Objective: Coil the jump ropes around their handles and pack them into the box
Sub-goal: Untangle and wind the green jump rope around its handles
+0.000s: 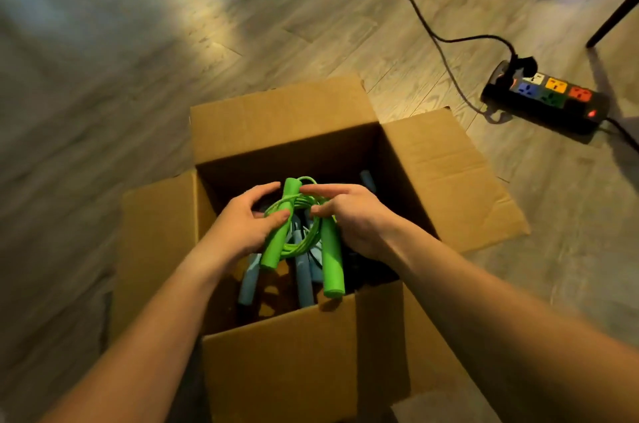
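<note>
An open cardboard box [283,135] stands on the floor with its flaps spread out. Above its opening I hold a green jump rope [332,260], its cord coiled around the two green handles. My left hand [242,225] grips the left handle and the coil. My right hand [356,218] pinches the cord at the top of the right handle. Inside the box lie several blue jump rope handles [302,277] and something dark at the right, partly hidden under the green rope and my hands.
A black power strip [546,97] with coloured sockets lies on the wooden floor to the right of the box, its black cable [425,25] running toward the top. A dark furniture leg [612,18] stands at the far right.
</note>
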Action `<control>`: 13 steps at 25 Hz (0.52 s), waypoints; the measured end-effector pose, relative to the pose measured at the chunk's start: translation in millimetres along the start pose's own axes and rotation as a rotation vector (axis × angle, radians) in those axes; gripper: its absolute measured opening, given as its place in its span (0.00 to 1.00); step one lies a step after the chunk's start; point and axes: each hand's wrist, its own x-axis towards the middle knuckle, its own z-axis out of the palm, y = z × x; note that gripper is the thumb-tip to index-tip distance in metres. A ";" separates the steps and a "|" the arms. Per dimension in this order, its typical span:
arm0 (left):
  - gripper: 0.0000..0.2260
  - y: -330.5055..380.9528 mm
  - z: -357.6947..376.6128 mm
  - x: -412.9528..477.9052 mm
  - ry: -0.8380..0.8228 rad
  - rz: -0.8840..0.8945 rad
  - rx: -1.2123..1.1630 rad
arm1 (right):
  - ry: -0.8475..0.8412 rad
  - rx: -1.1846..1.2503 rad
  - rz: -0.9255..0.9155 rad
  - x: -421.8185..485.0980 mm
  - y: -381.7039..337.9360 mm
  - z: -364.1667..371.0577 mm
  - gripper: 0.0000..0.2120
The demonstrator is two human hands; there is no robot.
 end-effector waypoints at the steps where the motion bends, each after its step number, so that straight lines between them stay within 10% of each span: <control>1: 0.20 -6.7 -0.1 5.0 0.000 -0.049 0.058 | -0.019 -0.101 -0.009 6.2 5.6 -0.2 0.20; 13: 0.15 -53.1 9.6 26.4 -0.201 -0.467 0.450 | -0.219 -1.072 -0.015 29.0 20.9 13.1 0.19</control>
